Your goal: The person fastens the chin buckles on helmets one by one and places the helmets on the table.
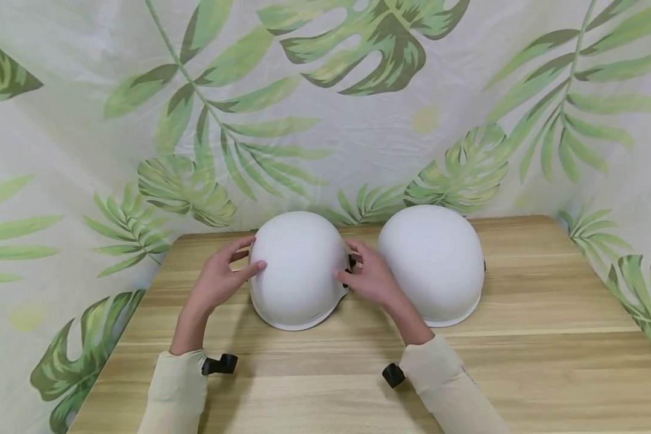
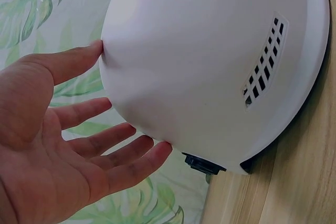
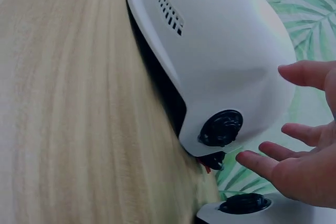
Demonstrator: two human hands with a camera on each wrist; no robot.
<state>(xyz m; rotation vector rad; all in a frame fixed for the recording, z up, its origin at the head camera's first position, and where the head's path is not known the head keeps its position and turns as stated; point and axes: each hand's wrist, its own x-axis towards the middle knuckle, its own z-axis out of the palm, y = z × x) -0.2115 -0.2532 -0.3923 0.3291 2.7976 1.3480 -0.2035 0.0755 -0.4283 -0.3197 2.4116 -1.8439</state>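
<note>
Pale cloth printed with green leaves [image 1: 369,138] hangs behind and around a wooden table [image 1: 553,301] whose far edge runs close to it. Two white helmets sit on the wood, domes up, side by side with a narrow gap between them at the table's far part. Both hands are at the left helmet [image 1: 298,277], one on each side of it. On its left side, the left hand [image 1: 220,278] has its fingers loosely spread and well parted from the thumb, the tips touching the smooth shell without wrapping round it. Opposite, the right hand [image 1: 373,277] reaches into the gap between the helmets, likewise open, its thumb tip at the shell; the right wrist view shows its other fingers apart from that surface, close to a round black fitting [image 3: 221,128] on the helmet's side. Neither hand has a grip on anything. Close up, a slotted vent [image 2: 265,59] shows low on the shell, near the rim. Just to the right of the right hand stands the right helmet [image 1: 431,265]. Cream sleeves [image 1: 176,386] cover both forearms, and a small black device [image 1: 219,364] juts inward at each cuff.
</note>
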